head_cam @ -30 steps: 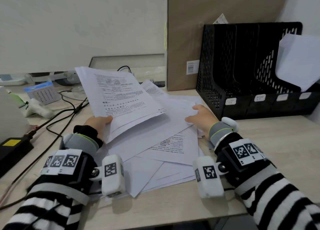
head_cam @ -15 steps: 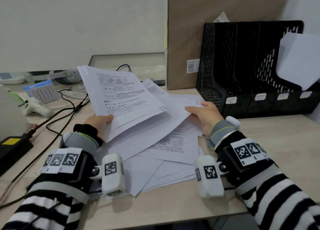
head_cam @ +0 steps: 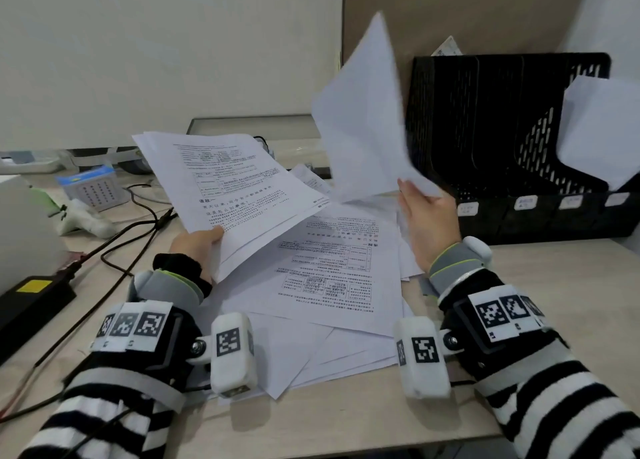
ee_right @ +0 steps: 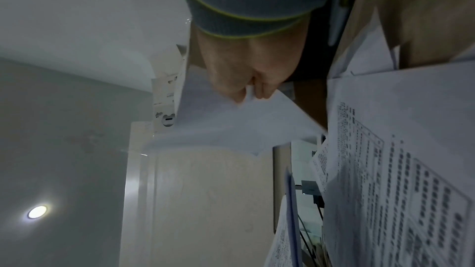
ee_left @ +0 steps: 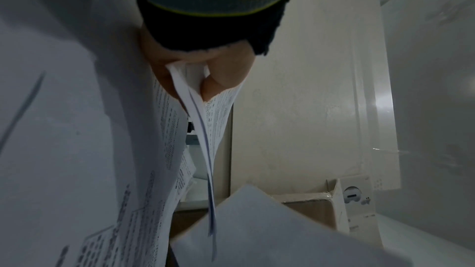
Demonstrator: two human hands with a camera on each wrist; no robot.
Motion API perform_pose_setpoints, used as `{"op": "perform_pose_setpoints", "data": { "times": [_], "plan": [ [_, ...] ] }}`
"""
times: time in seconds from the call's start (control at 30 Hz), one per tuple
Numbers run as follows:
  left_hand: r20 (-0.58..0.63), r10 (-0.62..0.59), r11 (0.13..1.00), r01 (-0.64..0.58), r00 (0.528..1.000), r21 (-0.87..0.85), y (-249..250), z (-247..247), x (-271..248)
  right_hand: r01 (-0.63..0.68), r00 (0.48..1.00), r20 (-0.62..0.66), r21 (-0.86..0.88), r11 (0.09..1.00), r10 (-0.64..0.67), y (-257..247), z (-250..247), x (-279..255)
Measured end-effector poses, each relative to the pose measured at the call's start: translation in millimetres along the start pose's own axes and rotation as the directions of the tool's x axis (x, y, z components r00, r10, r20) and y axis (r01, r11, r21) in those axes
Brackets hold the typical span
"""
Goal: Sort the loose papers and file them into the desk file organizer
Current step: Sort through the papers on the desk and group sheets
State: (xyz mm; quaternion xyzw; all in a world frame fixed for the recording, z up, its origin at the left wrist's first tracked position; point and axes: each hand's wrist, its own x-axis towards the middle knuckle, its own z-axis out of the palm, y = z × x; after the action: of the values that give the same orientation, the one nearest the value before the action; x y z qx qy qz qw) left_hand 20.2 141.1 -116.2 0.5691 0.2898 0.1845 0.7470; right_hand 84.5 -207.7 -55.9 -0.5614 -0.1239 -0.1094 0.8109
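- Our left hand [head_cam: 197, 242] pinches a small sheaf of printed sheets [head_cam: 228, 188] by its near edge, thumb on top, fingers under. The left wrist view confirms several pages clamped between thumb and fingers [ee_left: 218, 80].
- Our right hand [head_cam: 424, 216] grips one blank-looking sheet [head_cam: 363, 119] by its bottom corner, lifted and tilted up, just left of the black desk file organizer [head_cam: 502, 140]. The right wrist view shows the corner caught between thumb and curled fingers [ee_right: 262, 86].
- The loose pile of papers [head_cam: 329, 285] lies flat on the desk [head_cam: 554, 285], left of and in front of the organizer, touching neither hand.
- Progress, as we judge it: early to middle. One white page [head_cam: 599, 129] already sits in the organizer's far right slot; the other slots look empty. Most of the pile is still unsorted.
- Left to do: file the raised sheet, file the left-hand sheaf, clear the pile.
- Hard to read: the raised sheet is motion-blurred, and we can't tell if it is one page or two. Slot labels [head_cam: 524, 203] are too small to read. The organizer's right end is cut off. Print on the pages is illegible, so the sorting rule is unknown.
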Motion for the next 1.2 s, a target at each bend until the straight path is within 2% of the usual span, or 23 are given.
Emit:
{"op": "perform_pose_setpoints", "data": {
  "times": [0.07,0.2,0.57,0.63,0.73,0.8,0.9,1.07,1.2],
  "plan": [
    [0.010,-0.011,1.000,0.012,1.000,-0.005,14,17,-39,0.046,0.989,0.149,-0.177,0.983,-0.019,1,0,-4],
    [0.046,-0.016,1.000,0.016,0.999,-0.009,20,34,-60,-0.005,0.953,0.276,-0.399,0.917,0.125,7,0,-8],
    [0.219,0.030,0.996,-0.048,0.975,0.075,21,41,-73,-0.035,0.912,0.355,-0.429,0.903,0.204,3,4,-16],
    [0.204,0.048,0.994,-0.067,0.978,0.088,21,40,-72,-0.081,0.922,0.322,-0.386,0.919,0.216,2,8,-18],
    [0.119,0.096,0.990,-0.108,0.988,0.093,23,33,-69,-0.250,0.943,0.210,-0.069,0.966,0.259,-6,12,-19],
    [0.091,0.132,0.984,-0.142,0.987,0.111,24,30,-67,-0.278,0.957,0.083,0.014,0.960,0.276,-10,10,-16],
    [0.119,0.153,0.977,-0.168,0.981,0.134,25,33,-72,-0.342,0.940,-0.031,-0.073,0.937,0.341,-3,0,-9],
    [0.191,0.137,0.970,-0.171,0.972,0.175,27,37,-80,-0.463,0.876,-0.006,-0.289,0.838,0.482,3,-11,-1],
    [0.151,0.166,0.973,-0.187,0.975,0.137,28,40,-83,-0.507,0.853,0.024,-0.203,0.838,0.522,1,-11,-1]
  ]
}}
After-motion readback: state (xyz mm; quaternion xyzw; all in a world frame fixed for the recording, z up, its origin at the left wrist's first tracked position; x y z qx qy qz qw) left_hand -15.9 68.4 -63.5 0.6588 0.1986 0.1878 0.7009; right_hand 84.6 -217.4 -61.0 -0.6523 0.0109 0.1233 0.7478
